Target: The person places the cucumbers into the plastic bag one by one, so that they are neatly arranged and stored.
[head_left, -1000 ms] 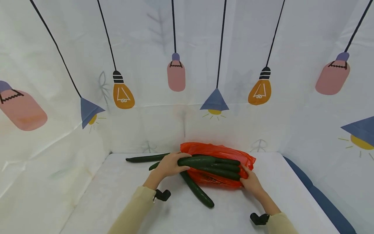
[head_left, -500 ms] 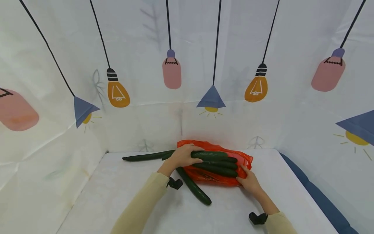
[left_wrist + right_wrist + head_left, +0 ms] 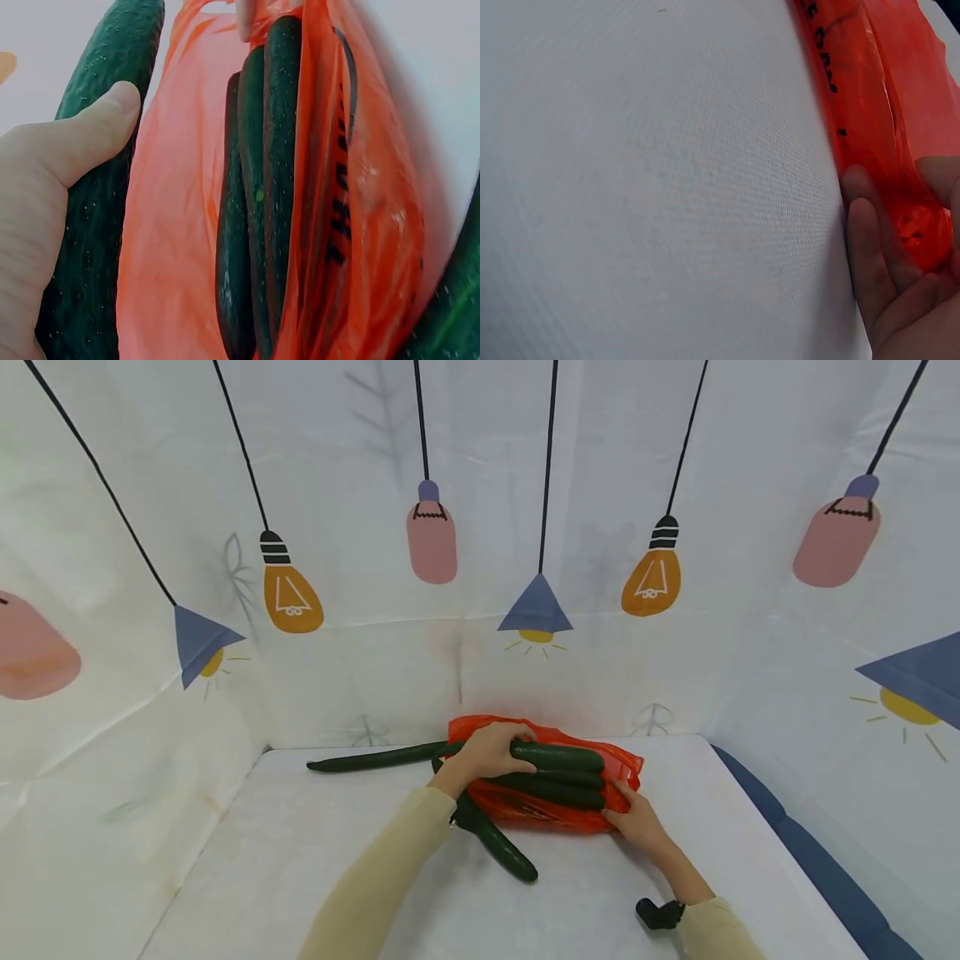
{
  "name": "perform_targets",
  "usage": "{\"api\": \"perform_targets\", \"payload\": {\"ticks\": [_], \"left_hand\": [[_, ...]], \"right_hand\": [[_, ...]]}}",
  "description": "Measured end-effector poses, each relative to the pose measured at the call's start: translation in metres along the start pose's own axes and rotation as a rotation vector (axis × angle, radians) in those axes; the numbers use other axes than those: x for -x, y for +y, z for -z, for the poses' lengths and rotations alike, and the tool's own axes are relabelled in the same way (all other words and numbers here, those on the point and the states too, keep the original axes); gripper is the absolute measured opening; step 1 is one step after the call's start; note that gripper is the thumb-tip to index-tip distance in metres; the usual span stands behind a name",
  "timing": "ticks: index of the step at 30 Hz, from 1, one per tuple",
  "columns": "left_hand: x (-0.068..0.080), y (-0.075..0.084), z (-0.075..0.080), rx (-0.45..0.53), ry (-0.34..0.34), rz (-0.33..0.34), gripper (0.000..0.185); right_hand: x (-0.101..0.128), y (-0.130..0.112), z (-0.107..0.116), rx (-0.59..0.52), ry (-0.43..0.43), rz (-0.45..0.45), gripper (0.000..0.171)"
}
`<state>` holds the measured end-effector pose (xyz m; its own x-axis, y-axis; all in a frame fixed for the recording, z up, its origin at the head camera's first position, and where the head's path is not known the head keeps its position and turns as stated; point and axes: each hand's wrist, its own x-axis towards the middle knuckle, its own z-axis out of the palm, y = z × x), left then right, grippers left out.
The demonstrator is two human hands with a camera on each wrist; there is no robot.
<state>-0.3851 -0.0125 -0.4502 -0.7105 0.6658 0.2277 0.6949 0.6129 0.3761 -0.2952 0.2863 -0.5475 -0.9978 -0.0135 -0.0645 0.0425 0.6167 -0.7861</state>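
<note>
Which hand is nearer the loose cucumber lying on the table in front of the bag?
Left. The left hand grips a cucumber just above the loose cucumber; the right hand holds the orange bag farther right.

The head camera looked forward and down over the table (image 3: pixel 300 860). Both wrist cameras sat close, sharing with it the orange bag (image 3: pixel 622 760) (image 3: pixel 180 225) (image 3: pixel 877 97).

- Long, loose pale-beige fabric sleeves (image 3: pixel 375 877) cover both of the person's arms down to the wrists.
- The bare left hand (image 3: pixel 487 752) and bare right hand (image 3: pixel 637 822) wear no gloves.
- A small black camera mount (image 3: pixel 658 913) sits under the right wrist.
</note>
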Motion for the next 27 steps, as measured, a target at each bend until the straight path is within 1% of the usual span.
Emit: {"api": "perform_targets", "payload": {"ticks": [6,13,18,23,27], "left_hand": [[-0.012,0.003,-0.008,-0.017,-0.013,0.009,0.050],[-0.021,-0.001,-0.020,-0.001,-0.040,0.016,0.050],[-0.028,-0.006,-0.025,0.035,-0.073,0.025,0.049],[-0.034,-0.014,-0.030,0.052,-0.102,0.051,0.047],[-0.040,-0.015,-0.033,0.064,-0.128,0.062,0.047]], "right_hand": [[0.001,-0.001,-0.001,0.001,0.005,-0.009,0.066],[0.002,-0.003,-0.002,-0.123,-0.020,-0.066,0.067],[0.001,-0.003,-0.001,-0.134,-0.020,-0.068,0.067],[-0.001,-0.003,-0.002,-0.134,-0.033,-0.063,0.068],[-0.002,-0.003,-0.001,-0.139,-0.028,-0.073,0.068]]}}
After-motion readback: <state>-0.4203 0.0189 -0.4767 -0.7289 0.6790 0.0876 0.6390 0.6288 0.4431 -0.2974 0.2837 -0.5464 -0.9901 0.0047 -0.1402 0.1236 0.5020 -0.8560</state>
